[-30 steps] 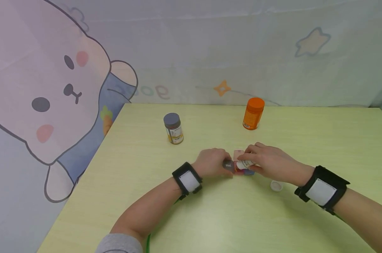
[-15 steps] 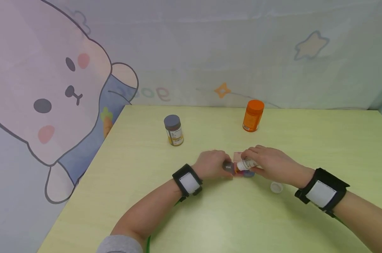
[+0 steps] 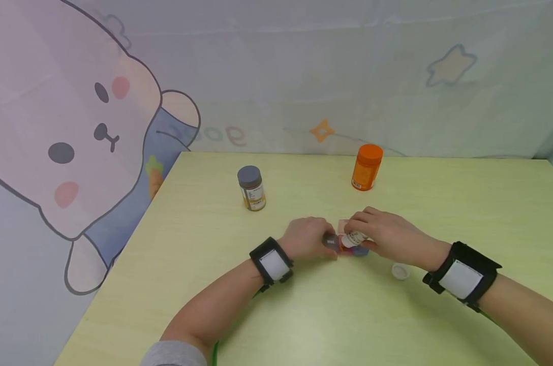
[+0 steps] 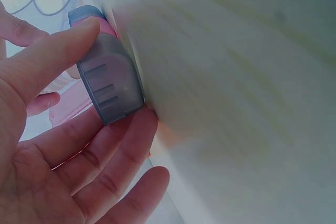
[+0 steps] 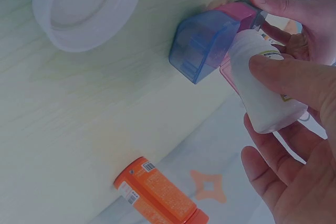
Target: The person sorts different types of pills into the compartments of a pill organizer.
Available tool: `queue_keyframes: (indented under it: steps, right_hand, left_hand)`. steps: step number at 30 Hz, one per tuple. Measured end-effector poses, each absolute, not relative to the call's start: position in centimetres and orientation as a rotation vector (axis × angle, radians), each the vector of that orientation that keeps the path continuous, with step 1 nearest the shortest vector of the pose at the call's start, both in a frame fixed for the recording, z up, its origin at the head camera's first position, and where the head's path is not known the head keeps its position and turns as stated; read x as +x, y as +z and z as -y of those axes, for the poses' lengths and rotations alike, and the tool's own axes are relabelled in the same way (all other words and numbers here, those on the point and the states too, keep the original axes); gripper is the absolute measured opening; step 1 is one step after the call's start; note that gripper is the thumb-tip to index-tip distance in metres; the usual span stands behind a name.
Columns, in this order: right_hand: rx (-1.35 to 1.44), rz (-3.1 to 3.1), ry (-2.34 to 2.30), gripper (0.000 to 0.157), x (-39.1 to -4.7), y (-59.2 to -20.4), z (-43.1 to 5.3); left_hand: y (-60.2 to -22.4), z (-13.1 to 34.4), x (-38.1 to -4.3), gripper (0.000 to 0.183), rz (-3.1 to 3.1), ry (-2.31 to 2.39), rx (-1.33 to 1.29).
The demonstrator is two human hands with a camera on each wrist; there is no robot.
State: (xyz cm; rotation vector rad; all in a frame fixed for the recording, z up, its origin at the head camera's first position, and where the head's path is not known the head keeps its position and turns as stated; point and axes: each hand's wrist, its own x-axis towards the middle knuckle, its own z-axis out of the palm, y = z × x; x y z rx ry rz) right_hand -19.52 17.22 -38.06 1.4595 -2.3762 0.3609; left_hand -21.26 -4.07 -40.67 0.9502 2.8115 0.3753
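Observation:
My left hand [image 3: 307, 237] pinches the grey end of a small pill box [image 4: 110, 77] that rests on the table, thumb on one side and fingers on the other. In the right wrist view its blue compartment [image 5: 202, 45] is at the other end, with a pink one between. A pink lid [image 3: 343, 224] stands up behind it. My right hand [image 3: 388, 234] grips a white pill bottle [image 5: 262, 87], tilted with its mouth down over the pink middle compartment. The bottle's mouth and whatever lies in that compartment cannot be made out.
A white bottle cap [image 3: 400, 271] lies on the table [image 3: 304, 320] below my right hand. Behind stand a grey-capped jar [image 3: 251, 188] at left and an orange bottle [image 3: 367, 168] at right. A printed curtain [image 3: 276, 76] hangs at the table's back edge.
My right hand has drawn the bottle back slightly to the right, then brought it left again over the pill box. My left hand and the box have stayed in place.

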Motion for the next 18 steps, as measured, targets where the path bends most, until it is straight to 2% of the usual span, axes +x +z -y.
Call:
queue_keyframes:
  steps: [18]
  right_hand:
    - [1.451,2.427,0.413,0.046,-19.31,-37.94,-17.70]
  left_hand:
    - [-40.05,4.04,-20.90,0.043,-2.800,0.362,0.939]
